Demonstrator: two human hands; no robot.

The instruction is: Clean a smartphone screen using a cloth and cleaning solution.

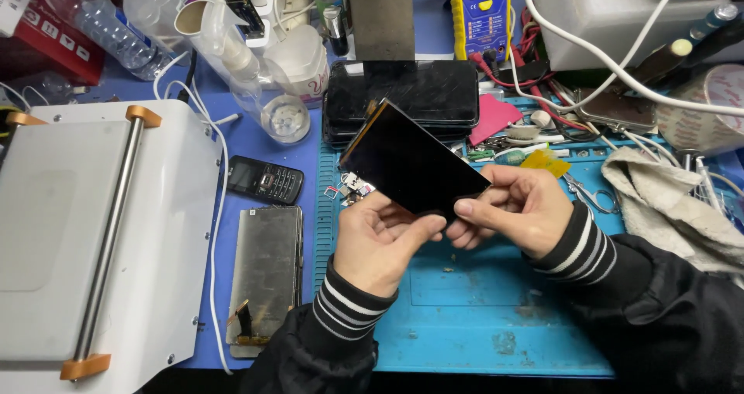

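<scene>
Both hands, left hand (377, 239) and right hand (515, 208), pinch a dark screen panel (411, 161) above the blue work mat (480, 316).

A glossy black screen panel (411, 165), black-and-white striped cuffs (577, 247), a blue-green work mat (480, 316), a yellow multimeter (480, 10), a white machine (101, 231) with orange end caps.

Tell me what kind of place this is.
Probably a phone repair bench: both hands hold a bare black glass phone screen over a blue silicone work mat, with a yellow handheld multimeter behind.
</scene>
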